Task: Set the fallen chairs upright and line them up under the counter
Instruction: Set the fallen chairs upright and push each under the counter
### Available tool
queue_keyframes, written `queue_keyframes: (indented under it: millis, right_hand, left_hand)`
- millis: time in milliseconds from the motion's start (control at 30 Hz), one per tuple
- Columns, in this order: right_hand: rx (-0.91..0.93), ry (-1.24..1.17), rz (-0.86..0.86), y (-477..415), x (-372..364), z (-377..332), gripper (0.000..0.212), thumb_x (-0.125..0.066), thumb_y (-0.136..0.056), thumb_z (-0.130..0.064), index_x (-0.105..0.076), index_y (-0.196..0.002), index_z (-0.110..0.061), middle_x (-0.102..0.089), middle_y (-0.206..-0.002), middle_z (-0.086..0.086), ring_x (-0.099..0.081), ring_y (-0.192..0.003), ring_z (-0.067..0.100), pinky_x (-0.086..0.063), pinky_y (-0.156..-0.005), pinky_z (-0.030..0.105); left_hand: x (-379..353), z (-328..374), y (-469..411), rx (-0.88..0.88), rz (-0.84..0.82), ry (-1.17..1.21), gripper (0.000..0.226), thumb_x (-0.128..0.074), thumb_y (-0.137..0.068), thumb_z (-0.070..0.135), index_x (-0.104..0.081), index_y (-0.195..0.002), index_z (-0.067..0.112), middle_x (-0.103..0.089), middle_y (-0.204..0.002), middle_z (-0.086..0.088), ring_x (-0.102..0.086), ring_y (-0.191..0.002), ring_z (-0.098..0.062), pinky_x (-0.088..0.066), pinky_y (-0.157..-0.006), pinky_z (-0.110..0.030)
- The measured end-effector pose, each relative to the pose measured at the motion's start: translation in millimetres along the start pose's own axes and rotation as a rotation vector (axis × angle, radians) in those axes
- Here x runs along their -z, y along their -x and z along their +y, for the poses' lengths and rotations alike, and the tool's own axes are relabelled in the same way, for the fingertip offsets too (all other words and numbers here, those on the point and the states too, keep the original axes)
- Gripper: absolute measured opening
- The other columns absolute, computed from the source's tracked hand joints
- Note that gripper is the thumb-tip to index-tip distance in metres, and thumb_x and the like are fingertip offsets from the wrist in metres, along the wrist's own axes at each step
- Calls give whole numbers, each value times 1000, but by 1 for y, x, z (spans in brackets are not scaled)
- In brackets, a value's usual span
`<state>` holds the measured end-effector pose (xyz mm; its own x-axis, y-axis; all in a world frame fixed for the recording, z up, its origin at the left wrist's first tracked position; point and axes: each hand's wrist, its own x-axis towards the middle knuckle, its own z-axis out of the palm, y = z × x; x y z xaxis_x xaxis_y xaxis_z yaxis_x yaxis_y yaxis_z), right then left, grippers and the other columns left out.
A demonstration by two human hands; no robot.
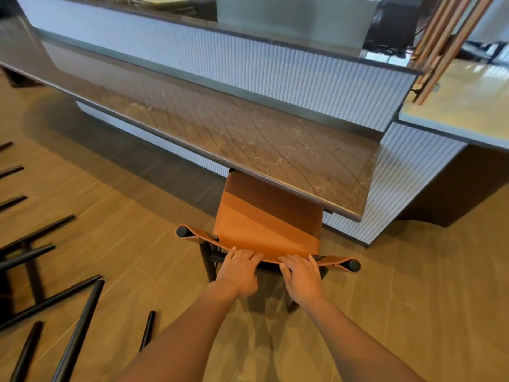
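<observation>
A tan leather bar chair (264,224) is standing upright with the front part of its seat tucked beneath the overhanging edge of the brown marble counter (248,139), toward the counter's right end. The left hand (239,271) and the right hand (301,277) are both resting side by side on the curved top edge of the chair's backrest, fingers curling over the leather and closing on it, palms down. The backrest's black rounded rail ends are sticking out to either side of the hands. Well to the left of the upright chair, the black legs and crossbars of fallen chairs (41,271) are lying across the wood-look floor (132,216); how many are lying there is hard to tell, since their seats are falling outside the view. Behind the counter, a white ribbed panel (275,67) is running along the raised bar front.
</observation>
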<state>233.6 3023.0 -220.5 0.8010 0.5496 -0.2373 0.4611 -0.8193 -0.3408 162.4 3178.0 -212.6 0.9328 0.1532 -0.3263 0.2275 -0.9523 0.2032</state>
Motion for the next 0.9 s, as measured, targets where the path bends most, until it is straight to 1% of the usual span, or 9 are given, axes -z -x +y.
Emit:
queue_keyframes:
  millis: [167, 333, 433, 633, 900]
  right_hand:
    - [15, -13, -1, -25, 9, 6, 40, -28, -105, -36, -50, -137, -31, -45, -147, -9, -30, -141, 11, -1, -118, 35]
    - [37, -33, 1, -47, 15, 13, 40, -29, -105, -35, -50, -138, -30, -38, -152, -6, -18, -146, 15, 3, -118, 36]
    - [47, -47, -22, -56, 19, 15, 40, -29, -105, -36, -49, -139, -29, -35, -154, -6, -14, -147, 16, 5, -118, 37]
    - [49, -40, -60, -68, 29, 16, 42, -29, -105, -36, -45, -143, -28, -30, -157, -5, -12, -148, 16, 5, -118, 38]
    - [59, -50, -84, -82, 42, 17, 42, -29, -105, -33, -41, -145, -29, -29, -157, -6, -14, -148, 15, 3, -119, 37]
  left_hand:
    - [14, 2, -20, 9, -26, -9, 69, -52, -86, 20, -24, -150, 23, -28, -153, -1, -18, -143, -20, 2, -118, -40]
    - [24, 2, -38, 16, -27, 10, 69, -50, -86, 18, -25, -149, 22, -29, -152, -3, -19, -143, -22, 2, -118, -40]
    - [27, 1, -48, 21, -20, 24, 68, -50, -85, 18, -27, -149, 21, -31, -152, -3, -20, -142, -22, 0, -118, -40]
    - [32, 1, -63, 47, -13, 37, 67, -52, -87, 16, -28, -149, 23, -31, -152, -2, -20, -143, -23, 1, -118, -42]
    - [38, 1, -81, 56, 8, 38, 66, -53, -89, 13, -28, -148, 26, -30, -152, -1, -20, -143, -23, 1, -119, -44]
